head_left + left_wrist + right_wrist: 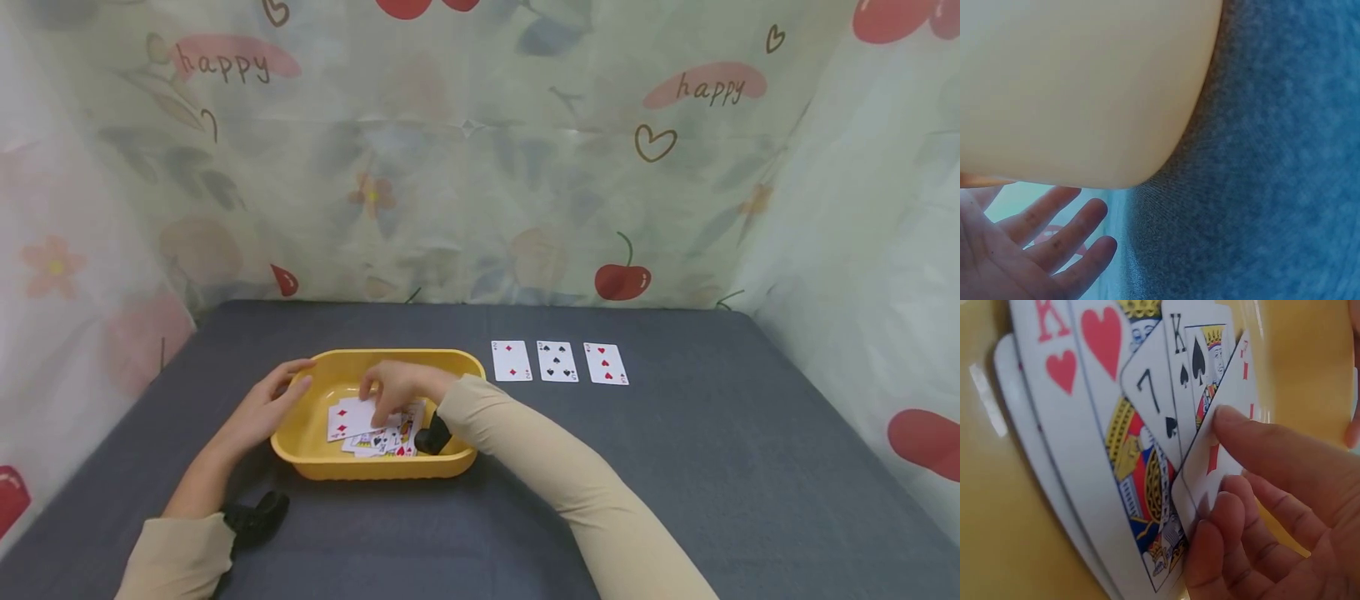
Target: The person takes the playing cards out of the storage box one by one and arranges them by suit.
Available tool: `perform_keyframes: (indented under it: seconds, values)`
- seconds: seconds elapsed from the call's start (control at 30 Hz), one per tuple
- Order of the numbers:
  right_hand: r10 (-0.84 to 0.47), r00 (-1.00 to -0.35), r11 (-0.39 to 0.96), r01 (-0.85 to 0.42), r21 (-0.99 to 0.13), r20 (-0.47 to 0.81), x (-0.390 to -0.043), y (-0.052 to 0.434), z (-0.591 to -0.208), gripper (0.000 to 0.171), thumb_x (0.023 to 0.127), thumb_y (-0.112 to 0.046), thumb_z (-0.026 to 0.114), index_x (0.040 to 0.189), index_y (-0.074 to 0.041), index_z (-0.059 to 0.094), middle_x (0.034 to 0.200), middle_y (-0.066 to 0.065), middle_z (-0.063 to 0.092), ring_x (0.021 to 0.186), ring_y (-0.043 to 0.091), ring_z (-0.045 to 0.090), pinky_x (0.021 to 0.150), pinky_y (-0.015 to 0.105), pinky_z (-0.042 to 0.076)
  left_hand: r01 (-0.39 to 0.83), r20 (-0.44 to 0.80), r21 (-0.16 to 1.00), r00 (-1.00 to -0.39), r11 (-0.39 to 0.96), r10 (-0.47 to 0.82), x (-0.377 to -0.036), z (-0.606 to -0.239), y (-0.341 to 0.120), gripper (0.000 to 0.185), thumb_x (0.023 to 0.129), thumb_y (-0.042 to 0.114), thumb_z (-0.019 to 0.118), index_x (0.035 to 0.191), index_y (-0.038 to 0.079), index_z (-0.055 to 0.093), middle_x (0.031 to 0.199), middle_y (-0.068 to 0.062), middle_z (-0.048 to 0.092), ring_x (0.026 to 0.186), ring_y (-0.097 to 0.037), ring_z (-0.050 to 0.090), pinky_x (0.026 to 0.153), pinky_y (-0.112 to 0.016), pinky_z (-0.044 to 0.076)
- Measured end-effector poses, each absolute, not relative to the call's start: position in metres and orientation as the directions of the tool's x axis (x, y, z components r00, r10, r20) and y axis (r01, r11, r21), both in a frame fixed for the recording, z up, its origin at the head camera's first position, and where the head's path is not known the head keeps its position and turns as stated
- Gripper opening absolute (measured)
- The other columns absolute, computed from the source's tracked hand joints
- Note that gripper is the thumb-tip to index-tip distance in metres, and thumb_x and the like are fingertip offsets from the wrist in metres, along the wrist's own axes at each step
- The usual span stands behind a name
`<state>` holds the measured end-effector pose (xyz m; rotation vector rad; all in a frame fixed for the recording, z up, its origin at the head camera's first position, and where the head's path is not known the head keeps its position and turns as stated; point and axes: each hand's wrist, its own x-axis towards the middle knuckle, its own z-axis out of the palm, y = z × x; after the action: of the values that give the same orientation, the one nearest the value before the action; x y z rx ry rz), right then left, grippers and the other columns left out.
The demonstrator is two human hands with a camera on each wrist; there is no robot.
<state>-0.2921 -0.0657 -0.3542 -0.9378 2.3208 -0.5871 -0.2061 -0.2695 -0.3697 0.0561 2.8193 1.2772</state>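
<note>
Left hand (258, 412), lower left of head view: flat against the outer left wall of the yellow plastic tub (315, 462), fingers straight and relaxed, gripping nothing. Likely bracing the tub so it doesn't slide on the cloth. Left wrist view confirms: fingers (1054, 240) spread and loose at lower left, smooth rounded tub wall (1085, 87) filling the upper left.

Tub sits left of centre on the table. Glossy moulded plastic, oval rim, rounded corners, shallow. Holds a loose fanned heap of playing cards (375, 433), face up and overlapping.

Right hand (397, 387), centre of head view: reaching down into the tub, fingertips curled and pinching a red-pip card (348, 417) off the top of the heap. Right wrist view: fingers (1272, 456) clamped on the edge of that card (1222, 450), index on top, the others tucked below. Rank not readable. To its left, overlapped: king of hearts (1085, 406), seven of spades (1154, 406), king of spades (1200, 362). Cards thin, glossy, round-cornered, slightly splayed, which leaves edges free to pinch.

Right of the tub, upper centre-right: three cards in a neat row, face up, apart, edges parallel: red diamond card (511, 361), black spade card (557, 361), red heart card (605, 363). Looks like a deliberate lay-out.

Table cover (712, 467): dark grey, felt-like, fuzzy weave. Backdrop (480, 150): thin crinkled floral sheet printed with cherries.
</note>
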Motion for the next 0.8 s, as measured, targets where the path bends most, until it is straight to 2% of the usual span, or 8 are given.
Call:
perform_keyframes:
  seconds: [0.13, 0.27, 0.4, 0.57, 0.67, 0.8]
  values:
    - [-0.721, -0.611, 0.671, -0.5, -0.548, -0.326, -0.291, -0.066, -0.355, 0.043, 0.075, -0.012, 0.077, 0.112, -0.006, 0.058, 0.089, 0.001, 0.054, 0.071, 0.007, 0.05, 0.063, 0.015, 0.04, 0.02, -0.021, 0.749, -0.998, 0.662, 0.053, -0.206, -0.37, -0.269, 0.059, 0.099, 0.045, 0.036, 0.144, 0.008, 0.029, 0.139, -0.027, 0.037, 0.12, -0.041, 0.044, 0.095, -0.052, 0.041]
    - [-0.686, -0.628, 0.705, -0.449, -0.549, -0.367, -0.29, -0.066, -0.354, 0.041, 0.073, -0.017, 0.08, 0.107, -0.008, 0.057, 0.091, 0.001, 0.051, 0.067, 0.01, 0.049, 0.061, 0.019, 0.041, 0.02, -0.019, 0.749, -0.998, 0.662, 0.052, -0.206, -0.37, -0.269, 0.059, 0.099, 0.045, 0.037, 0.144, 0.008, 0.029, 0.139, -0.027, 0.038, 0.12, -0.041, 0.044, 0.095, -0.051, 0.042]
    - [-0.658, -0.644, 0.725, -0.404, -0.558, -0.389, -0.289, -0.064, -0.353, 0.035, 0.073, -0.019, 0.08, 0.097, -0.01, 0.056, 0.087, 0.0, 0.052, 0.063, 0.011, 0.05, 0.058, 0.022, 0.043, 0.026, -0.012, 0.749, -0.999, 0.662, 0.052, -0.206, -0.37, -0.269, 0.059, 0.099, 0.045, 0.037, 0.143, 0.007, 0.03, 0.138, -0.027, 0.039, 0.12, -0.041, 0.045, 0.094, -0.05, 0.043]
    - [-0.688, -0.637, 0.699, -0.455, -0.552, -0.348, -0.291, -0.061, -0.348, 0.021, 0.077, -0.018, 0.076, 0.086, -0.011, 0.059, 0.079, -0.003, 0.054, 0.065, 0.007, 0.049, 0.058, 0.018, 0.041, 0.034, -0.004, 0.751, -0.998, 0.66, 0.056, -0.206, -0.372, -0.269, 0.059, 0.098, 0.046, 0.037, 0.143, 0.007, 0.031, 0.138, -0.027, 0.039, 0.12, -0.041, 0.045, 0.094, -0.051, 0.043]
    - [-0.718, -0.611, 0.666, -0.466, -0.582, -0.333, -0.294, -0.057, -0.341, 0.014, 0.082, -0.017, 0.072, 0.085, -0.01, 0.061, 0.077, -0.003, 0.055, 0.065, 0.007, 0.047, 0.058, 0.018, 0.04, 0.037, -0.002, 0.75, -0.998, 0.66, 0.057, -0.206, -0.372, -0.27, 0.058, 0.099, 0.045, 0.037, 0.143, 0.007, 0.031, 0.138, -0.027, 0.039, 0.12, -0.042, 0.045, 0.096, -0.053, 0.041]
    - [-0.753, -0.587, 0.614, -0.463, -0.64, -0.297, -0.296, -0.05, -0.331, 0.012, 0.085, -0.015, 0.068, 0.093, -0.007, 0.063, 0.08, -0.002, 0.058, 0.067, 0.006, 0.049, 0.059, 0.018, 0.042, 0.036, 0.0, 0.746, -0.998, 0.665, 0.055, -0.206, -0.372, -0.27, 0.058, 0.099, 0.044, 0.036, 0.143, 0.006, 0.03, 0.138, -0.027, 0.039, 0.119, -0.041, 0.046, 0.094, -0.05, 0.043]
